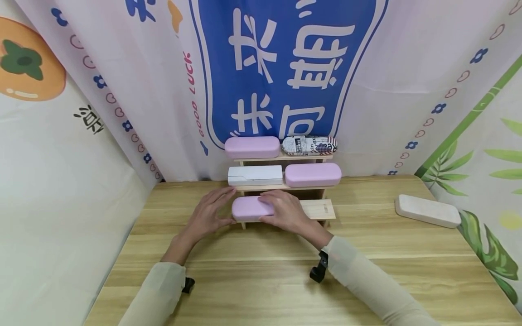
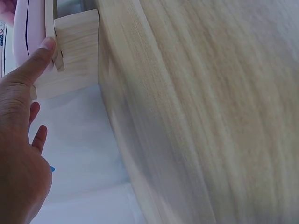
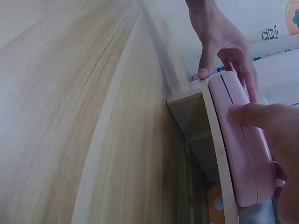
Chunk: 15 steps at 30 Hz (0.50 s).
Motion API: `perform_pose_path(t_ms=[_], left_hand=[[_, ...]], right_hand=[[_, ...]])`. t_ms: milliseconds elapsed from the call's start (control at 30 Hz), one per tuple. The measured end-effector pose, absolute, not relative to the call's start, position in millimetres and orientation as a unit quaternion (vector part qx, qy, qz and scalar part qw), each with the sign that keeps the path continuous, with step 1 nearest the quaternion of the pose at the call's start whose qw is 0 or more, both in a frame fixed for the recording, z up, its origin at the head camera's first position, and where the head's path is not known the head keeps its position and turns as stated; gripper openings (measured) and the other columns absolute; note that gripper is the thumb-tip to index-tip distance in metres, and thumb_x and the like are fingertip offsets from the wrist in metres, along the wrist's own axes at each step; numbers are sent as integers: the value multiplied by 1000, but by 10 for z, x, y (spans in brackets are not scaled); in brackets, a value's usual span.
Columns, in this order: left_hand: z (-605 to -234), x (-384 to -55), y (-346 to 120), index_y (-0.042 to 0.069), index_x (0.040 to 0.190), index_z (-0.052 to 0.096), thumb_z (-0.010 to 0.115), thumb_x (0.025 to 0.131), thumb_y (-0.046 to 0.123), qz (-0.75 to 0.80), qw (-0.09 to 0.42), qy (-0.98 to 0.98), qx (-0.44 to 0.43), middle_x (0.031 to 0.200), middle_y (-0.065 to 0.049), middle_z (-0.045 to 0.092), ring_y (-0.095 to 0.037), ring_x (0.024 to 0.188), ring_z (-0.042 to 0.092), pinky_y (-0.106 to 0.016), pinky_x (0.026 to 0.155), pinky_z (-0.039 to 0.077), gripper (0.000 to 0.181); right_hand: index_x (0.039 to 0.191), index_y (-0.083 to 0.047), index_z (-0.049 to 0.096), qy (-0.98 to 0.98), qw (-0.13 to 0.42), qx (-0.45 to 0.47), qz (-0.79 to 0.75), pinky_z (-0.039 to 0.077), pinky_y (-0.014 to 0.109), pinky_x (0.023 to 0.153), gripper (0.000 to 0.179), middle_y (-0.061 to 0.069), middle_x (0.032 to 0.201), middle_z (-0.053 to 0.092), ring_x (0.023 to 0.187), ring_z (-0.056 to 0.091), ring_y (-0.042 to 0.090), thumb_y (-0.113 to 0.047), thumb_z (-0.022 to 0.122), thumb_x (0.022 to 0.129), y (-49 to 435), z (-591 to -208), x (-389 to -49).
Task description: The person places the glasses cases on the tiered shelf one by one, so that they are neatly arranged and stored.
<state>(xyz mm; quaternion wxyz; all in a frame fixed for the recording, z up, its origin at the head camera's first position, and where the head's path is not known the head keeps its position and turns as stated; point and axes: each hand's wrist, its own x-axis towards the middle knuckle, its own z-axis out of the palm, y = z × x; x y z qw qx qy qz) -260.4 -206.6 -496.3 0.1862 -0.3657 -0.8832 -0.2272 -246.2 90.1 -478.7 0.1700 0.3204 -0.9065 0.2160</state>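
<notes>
My right hand (image 1: 287, 212) grips a pink glasses case (image 1: 249, 208) at the left of the bottom tier of a three-tier wooden rack (image 1: 319, 209). In the right wrist view its thumb lies on the case's front, near the lid seam; the other fingers are mostly hidden. The case sits on or just over the board; I cannot tell which. At the rack's left end, my left hand (image 1: 205, 215) has its thumb touching the bottom board's edge, as the left wrist view shows. Its other fingers extend toward the middle tier, slightly bent.
Above stand a pink case (image 1: 253, 147) and a newspaper-print case (image 1: 310, 145), then a white case (image 1: 255, 175) and another pink case (image 1: 313, 174). An off-white case (image 1: 427, 211) lies on the wooden table (image 1: 253, 285) at right. A printed curtain (image 1: 391, 104) hangs behind the rack.
</notes>
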Motion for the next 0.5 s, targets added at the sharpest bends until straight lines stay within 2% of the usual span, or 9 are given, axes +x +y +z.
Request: perform_pose_path(t_ms=[233,500], left_hand=[[-4972,-2605,-2062,9,155,52,104,65,22,-227,173,-890,-357,159,-11,52,-39,142,51,-64,117,41,105],[-4968,-2624,-2064,8,154,54,105,63,21,-227,183,-886,-362,158,-11,52,-37,142,51,-63,119,38,106]], right_hand=[[126,-11,77,-906,179,320,209,59,41,101,61,8,129,75,119,71,27,-42,95,78,863,-4813,-2470],[125,-9,77,-902,192,327,208,59,40,101,61,8,128,76,117,72,27,-43,95,77,845,-4800,-2480]])
